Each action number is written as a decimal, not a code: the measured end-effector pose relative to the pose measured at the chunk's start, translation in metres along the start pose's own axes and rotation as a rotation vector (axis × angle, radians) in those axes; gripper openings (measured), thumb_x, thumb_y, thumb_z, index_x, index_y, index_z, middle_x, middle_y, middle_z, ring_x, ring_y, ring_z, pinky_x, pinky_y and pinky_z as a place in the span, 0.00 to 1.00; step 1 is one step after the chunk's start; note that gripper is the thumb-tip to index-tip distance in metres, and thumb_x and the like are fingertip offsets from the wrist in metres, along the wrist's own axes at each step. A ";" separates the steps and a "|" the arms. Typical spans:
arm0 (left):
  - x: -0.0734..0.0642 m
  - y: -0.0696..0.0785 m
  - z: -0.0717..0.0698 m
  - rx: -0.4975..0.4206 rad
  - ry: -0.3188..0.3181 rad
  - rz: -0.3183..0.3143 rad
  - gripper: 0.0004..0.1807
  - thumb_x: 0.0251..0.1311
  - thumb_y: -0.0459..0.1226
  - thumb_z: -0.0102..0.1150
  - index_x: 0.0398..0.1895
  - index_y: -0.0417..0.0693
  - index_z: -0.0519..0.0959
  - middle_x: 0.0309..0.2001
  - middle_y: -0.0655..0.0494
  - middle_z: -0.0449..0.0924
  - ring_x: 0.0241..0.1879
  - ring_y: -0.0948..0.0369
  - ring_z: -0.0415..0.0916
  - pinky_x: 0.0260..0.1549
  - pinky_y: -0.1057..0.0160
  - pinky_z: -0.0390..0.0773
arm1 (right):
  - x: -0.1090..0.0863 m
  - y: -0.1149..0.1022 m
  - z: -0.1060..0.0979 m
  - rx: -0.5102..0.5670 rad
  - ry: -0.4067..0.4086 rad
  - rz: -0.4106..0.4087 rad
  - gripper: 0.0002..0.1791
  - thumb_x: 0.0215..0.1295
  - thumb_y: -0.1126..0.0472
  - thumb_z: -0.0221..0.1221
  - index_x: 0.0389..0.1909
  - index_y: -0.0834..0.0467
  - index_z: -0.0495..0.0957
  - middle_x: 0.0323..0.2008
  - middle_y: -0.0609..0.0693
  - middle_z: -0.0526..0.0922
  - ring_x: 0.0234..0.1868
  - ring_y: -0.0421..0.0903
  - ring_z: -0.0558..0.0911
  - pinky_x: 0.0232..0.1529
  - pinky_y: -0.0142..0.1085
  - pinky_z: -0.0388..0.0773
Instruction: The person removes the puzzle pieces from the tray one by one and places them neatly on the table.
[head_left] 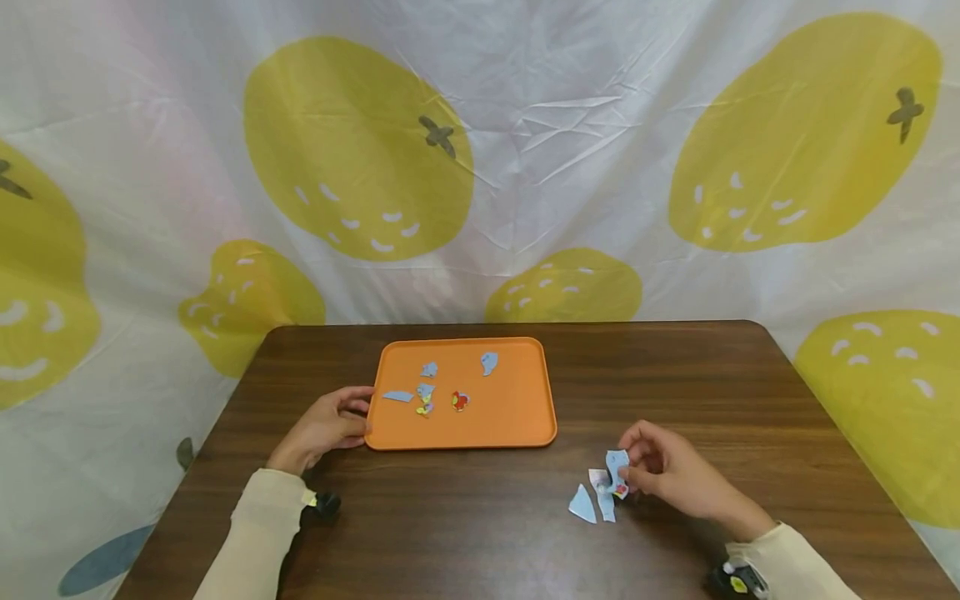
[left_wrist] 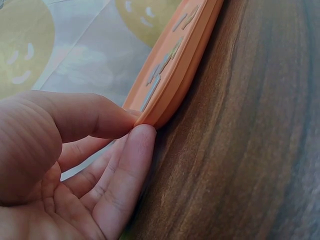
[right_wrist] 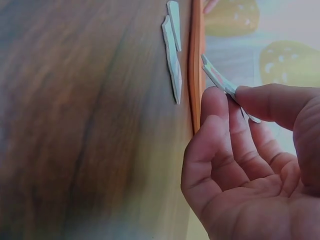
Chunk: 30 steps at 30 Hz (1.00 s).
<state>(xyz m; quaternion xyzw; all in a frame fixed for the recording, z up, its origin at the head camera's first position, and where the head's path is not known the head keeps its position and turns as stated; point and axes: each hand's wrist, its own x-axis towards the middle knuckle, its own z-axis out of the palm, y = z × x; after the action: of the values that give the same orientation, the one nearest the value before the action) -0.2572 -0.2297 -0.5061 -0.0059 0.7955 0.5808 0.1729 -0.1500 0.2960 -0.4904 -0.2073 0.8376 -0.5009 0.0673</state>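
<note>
My left hand pinches the left rim of an orange tray between thumb and finger; the left wrist view shows the grip at the tray's corner. To the right, my right hand holds a light-blue puzzle piece with a small red and yellow print, pinched between thumb and fingers. In the right wrist view that piece is seen nearly edge-on, above the tabletop. Just left of it lie a triangular blue piece and a long narrow piece, the latter partly overlapped by the held one in the head view.
Several pieces lie apart on the tray, among them a red one, a flat blue one and a curved blue one. The brown wooden table reaches back to a white curtain with yellow fruit prints.
</note>
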 end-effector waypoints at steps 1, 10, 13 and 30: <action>0.000 0.000 0.000 0.000 0.002 0.000 0.38 0.55 0.25 0.63 0.71 0.50 0.67 0.56 0.43 0.68 0.41 0.56 0.79 0.38 0.57 0.85 | -0.001 0.000 0.000 -0.002 -0.006 0.004 0.15 0.61 0.67 0.66 0.45 0.61 0.72 0.29 0.55 0.81 0.23 0.51 0.83 0.19 0.39 0.79; 0.000 0.000 -0.001 0.007 0.003 -0.007 0.38 0.55 0.25 0.64 0.71 0.50 0.67 0.56 0.42 0.68 0.42 0.56 0.79 0.38 0.57 0.85 | -0.009 0.002 -0.002 0.040 -0.082 0.034 0.14 0.62 0.66 0.65 0.43 0.63 0.72 0.29 0.57 0.82 0.25 0.48 0.83 0.21 0.39 0.80; 0.000 0.000 -0.001 0.006 0.004 -0.006 0.38 0.55 0.26 0.64 0.71 0.50 0.67 0.56 0.43 0.68 0.41 0.56 0.79 0.38 0.57 0.85 | -0.011 0.003 -0.004 0.044 -0.104 0.042 0.13 0.62 0.66 0.65 0.43 0.63 0.72 0.28 0.58 0.82 0.25 0.47 0.83 0.21 0.38 0.79; 0.000 -0.001 -0.001 0.006 0.003 0.004 0.38 0.56 0.26 0.65 0.71 0.50 0.67 0.55 0.43 0.69 0.42 0.56 0.79 0.39 0.57 0.85 | -0.014 0.011 -0.008 -0.045 -0.111 0.094 0.13 0.61 0.63 0.67 0.43 0.61 0.75 0.29 0.52 0.80 0.22 0.37 0.77 0.18 0.35 0.77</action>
<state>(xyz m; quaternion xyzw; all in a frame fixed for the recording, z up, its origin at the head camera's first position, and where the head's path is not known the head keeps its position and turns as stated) -0.2568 -0.2309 -0.5069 -0.0045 0.7976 0.5786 0.1705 -0.1430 0.3129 -0.4968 -0.1965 0.8524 -0.4661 0.1324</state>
